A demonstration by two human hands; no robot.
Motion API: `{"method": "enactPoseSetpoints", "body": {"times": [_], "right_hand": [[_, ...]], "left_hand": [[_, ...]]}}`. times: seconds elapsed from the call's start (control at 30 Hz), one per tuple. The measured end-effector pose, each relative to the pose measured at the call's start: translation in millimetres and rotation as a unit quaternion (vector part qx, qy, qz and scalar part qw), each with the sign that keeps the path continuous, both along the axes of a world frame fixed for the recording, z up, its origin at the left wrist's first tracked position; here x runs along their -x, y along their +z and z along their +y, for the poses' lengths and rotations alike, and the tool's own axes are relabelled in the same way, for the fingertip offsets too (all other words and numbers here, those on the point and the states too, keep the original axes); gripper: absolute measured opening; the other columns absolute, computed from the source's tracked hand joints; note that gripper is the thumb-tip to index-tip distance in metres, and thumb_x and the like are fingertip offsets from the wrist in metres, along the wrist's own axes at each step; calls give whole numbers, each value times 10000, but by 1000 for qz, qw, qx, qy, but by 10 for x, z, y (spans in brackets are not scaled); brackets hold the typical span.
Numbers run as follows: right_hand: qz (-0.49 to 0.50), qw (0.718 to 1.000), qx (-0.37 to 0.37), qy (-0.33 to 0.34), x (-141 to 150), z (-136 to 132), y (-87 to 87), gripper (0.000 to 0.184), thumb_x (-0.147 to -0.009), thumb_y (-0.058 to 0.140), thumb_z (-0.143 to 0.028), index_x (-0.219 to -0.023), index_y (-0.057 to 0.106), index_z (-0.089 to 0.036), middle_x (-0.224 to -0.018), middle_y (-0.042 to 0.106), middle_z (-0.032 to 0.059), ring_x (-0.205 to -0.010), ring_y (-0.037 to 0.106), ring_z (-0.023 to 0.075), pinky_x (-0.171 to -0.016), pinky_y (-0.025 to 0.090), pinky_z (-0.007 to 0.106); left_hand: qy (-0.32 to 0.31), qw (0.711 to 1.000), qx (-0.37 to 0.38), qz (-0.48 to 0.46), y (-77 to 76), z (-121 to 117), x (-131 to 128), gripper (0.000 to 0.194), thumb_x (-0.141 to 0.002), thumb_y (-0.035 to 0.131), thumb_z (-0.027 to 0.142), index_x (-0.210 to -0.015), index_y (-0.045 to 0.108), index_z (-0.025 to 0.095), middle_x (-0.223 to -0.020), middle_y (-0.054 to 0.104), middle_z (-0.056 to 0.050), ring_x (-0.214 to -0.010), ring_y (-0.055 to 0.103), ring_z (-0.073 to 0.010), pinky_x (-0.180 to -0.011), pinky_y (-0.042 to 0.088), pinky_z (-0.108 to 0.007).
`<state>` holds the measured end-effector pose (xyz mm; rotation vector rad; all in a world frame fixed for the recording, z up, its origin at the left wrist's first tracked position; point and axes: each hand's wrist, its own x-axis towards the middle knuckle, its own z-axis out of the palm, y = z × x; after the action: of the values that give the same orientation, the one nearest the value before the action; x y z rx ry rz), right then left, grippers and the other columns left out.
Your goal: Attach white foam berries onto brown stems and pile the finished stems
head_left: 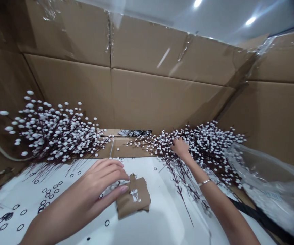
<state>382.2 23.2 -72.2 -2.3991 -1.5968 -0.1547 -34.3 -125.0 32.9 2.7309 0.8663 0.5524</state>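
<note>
the white-berried branches (208,136) lie in a dense bunch at right, dark stems (179,190) showing. the brown cardboard piece (140,190) lies flat, marked with white.

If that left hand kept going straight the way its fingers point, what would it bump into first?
Probably the brown cardboard piece just beyond the left hand's fingers. The hand's height is unclear, though, so it might pass above it.

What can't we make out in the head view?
All head view:
Right hand: grip hidden by the hand itself and berry sprays.
Striped items: mostly hidden behind the cardboard wall.
Plastic bag: cut off by right edge; print too blurred to read.
Cardboard piece: left hand partly covers it; contact unclear.
</note>
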Motion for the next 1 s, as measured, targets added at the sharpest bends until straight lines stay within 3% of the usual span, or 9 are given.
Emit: {"method": "enactPoseSetpoints", "body": {"times": [0.23,0.37,0.5,0.53,0.6,0.67,0.8,0.93,1.0], "right_hand": [[160,983,-87,11,-217,-52,338,216,-835,515,-279,-797,668,-131,-860,683,142,-893,633,280,-773,451,341],[314,932,-162,74,-256,-181,573,290,-847,493,-355,-924,662,-132,-1036,702,137,-951,640,252,-740,486,306],[440,860,-201,161,127,-355,716,361,-864,510,-459,-1065,653,-195,-1242,654,92,-1103,617,230,-831,514,324],[475,835,-204,188,300,-406,733,357,-853,540,-492,-1049,659,-219,-1248,653,70,-1103,617,218,-842,518,325],[636,705,-190,248,707,-513,748,306,-785,680,-481,-978,681,-244,-1242,654,44,-1093,612,202,-881,508,336],[724,619,-147,265,1137,-617,741,255,-733,761,-439,-898,696,-255,-1161,687,18,-1028,627,179,-853,511,318],[796,522,-97,292,1802,-762,705,247,-677,826,-359,-868,711,-253,-1072,715,4,-987,634,163,-828,506,291],[795,505,-74,328,2009,-783,669,220,-735,784,-372,-906,703,-260,-1101,701,5,-977,631,156,-799,507,280],[760,538,-88,354,1956,-752,601,268,-815,705,-414,-1052,674,-292,-1156,675,9,-1012,618,156,-815,500,284]], "left_hand": [[-9,1000,-12,-14,-42,35,10,223,-982,496,299,-1199,541,278,-1234,582,-9,-1269,449,-183,-1064,384,-314],[-8,1000,-9,-19,-68,71,8,229,-984,497,300,-1208,543,295,-1238,582,4,-1255,458,-178,-1064,373,-322],[-2,998,38,-59,-124,168,-120,207,-992,472,329,-1144,603,275,-1181,621,-11,-1183,523,-188,-995,435,-325],[8,996,55,-73,-152,206,-174,222,-995,459,349,-1129,614,263,-1167,631,-21,-1152,547,-193,-966,457,-331],[43,990,87,-104,-219,288,-290,272,-997,438,393,-1134,621,246,-1162,646,-41,-1109,583,-207,-937,481,-357],[70,981,113,-138,-290,364,-397,314,-992,438,428,-1177,614,245,-1184,650,-50,-1111,598,-216,-950,479,-380],[66,957,181,-218,-386,448,-523,310,-983,468,431,-1168,626,238,-1147,674,-32,-1064,623,-189,-924,476,-330],[72,933,210,-282,-398,485,-512,330,-994,455,391,-864,661,168,-846,699,-20,-792,636,-145,-764,468,-277],[69,921,224,-310,-383,512,-468,338,-993,458,378,-831,653,155,-781,690,-21,-746,633,-136,-753,468,-271]]}}
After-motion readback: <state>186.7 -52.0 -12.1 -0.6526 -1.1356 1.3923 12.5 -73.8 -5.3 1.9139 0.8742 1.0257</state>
